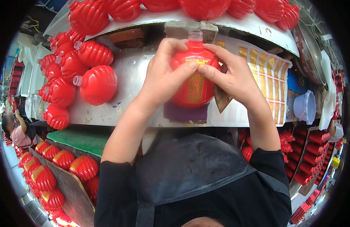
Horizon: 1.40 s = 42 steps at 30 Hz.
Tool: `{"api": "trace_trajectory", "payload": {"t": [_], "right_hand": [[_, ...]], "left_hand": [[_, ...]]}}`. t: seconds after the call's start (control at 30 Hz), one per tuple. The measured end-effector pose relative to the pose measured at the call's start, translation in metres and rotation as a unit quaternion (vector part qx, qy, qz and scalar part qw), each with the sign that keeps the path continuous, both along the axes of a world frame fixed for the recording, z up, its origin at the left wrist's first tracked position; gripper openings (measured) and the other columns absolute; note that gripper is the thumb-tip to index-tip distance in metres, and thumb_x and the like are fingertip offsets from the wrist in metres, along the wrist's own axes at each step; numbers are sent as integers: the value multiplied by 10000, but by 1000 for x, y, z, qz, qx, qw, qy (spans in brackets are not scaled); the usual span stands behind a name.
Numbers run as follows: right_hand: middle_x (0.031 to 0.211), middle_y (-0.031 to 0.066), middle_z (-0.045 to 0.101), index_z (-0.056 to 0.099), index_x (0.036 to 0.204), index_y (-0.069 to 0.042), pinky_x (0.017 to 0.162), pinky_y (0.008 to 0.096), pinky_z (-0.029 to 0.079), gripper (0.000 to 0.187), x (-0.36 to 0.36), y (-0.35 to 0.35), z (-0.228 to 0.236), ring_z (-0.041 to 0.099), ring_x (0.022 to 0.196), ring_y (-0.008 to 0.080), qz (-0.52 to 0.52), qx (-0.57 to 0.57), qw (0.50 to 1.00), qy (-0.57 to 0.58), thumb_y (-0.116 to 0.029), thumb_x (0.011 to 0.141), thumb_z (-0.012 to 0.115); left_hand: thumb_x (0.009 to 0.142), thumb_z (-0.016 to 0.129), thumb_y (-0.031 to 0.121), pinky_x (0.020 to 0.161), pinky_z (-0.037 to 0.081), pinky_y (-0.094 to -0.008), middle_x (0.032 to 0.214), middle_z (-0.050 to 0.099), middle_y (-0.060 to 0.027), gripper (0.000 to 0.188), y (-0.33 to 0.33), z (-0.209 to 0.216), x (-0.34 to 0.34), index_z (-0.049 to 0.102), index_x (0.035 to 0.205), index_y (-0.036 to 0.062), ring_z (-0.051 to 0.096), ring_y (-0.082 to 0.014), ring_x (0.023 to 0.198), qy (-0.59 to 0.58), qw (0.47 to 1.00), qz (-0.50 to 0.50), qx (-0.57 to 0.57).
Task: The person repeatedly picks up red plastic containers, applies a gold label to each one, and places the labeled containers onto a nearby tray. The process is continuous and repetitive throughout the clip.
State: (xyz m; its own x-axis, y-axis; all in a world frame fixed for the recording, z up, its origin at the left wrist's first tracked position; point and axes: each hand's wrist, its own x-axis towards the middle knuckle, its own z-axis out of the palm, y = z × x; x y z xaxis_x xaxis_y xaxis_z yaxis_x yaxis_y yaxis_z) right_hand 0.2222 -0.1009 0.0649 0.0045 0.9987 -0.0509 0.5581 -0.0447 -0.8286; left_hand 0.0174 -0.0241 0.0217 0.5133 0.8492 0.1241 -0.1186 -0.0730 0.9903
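Observation:
A red round bottle [180, 90] with a clear neck lies before me, its neck pointing away, on a dark purple cloth [184, 113]. My left hand [171, 68] is closed around its left side and my right hand [230, 73] around its right. Both thumbs press on the upper part of a gold-printed label [196, 87] on the bottle's face. A brown pointed flat piece [222, 99] juts out from under my right hand; whether my fingers hold it, I cannot tell. Beside that hand lies a white sheet of gold labels [267, 75].
Several red bottles [98, 85] lie on the metal table [131, 81] at left, and more line a raised shelf [254, 32] across the back. A pale blue basin [304, 107] stands at right. At lower left, labelled bottles [84, 166] fill a crate. Another person [21, 132] is at far left.

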Motion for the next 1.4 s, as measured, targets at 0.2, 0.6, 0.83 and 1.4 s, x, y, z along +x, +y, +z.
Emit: {"api": "trace_trajectory", "payload": {"t": [0.2,0.6,0.83,1.4], "right_hand": [[1090,204,772,644,1408,-42,867,336,570,576,-2,-1,-6,750,975,246,-17,43,991,126,-414,970,688],[1047,205,780,727,1270,-16,846,357,576,523,-14,-1,-1,764,957,287,-49,67,996,21,-446,977,677],[1043,63,732,734,1189,-20,898,263,557,353,4,5,36,687,1023,96,-92,-20,956,279,-324,1064,605],[1018,135,758,756,1101,-21,744,373,612,271,-2,-4,17,750,885,284,2,494,824,-278,-4,832,790]], "left_hand": [[978,716,193,1050,485,-366,1370,631,-151,329,-6,-4,-3,542,1212,43,605,-215,1217,-53,998,-4,14],[983,692,163,1060,483,-364,1372,622,-140,322,-14,0,-3,516,1221,38,608,-208,1213,-52,998,-5,23],[774,897,292,1002,546,-425,1328,666,-191,678,-13,-7,-3,500,1259,33,678,-329,1181,20,991,33,129],[883,832,230,890,535,-308,1042,701,-81,365,2,11,8,605,1062,7,645,-143,983,-19,999,37,-23]]}}
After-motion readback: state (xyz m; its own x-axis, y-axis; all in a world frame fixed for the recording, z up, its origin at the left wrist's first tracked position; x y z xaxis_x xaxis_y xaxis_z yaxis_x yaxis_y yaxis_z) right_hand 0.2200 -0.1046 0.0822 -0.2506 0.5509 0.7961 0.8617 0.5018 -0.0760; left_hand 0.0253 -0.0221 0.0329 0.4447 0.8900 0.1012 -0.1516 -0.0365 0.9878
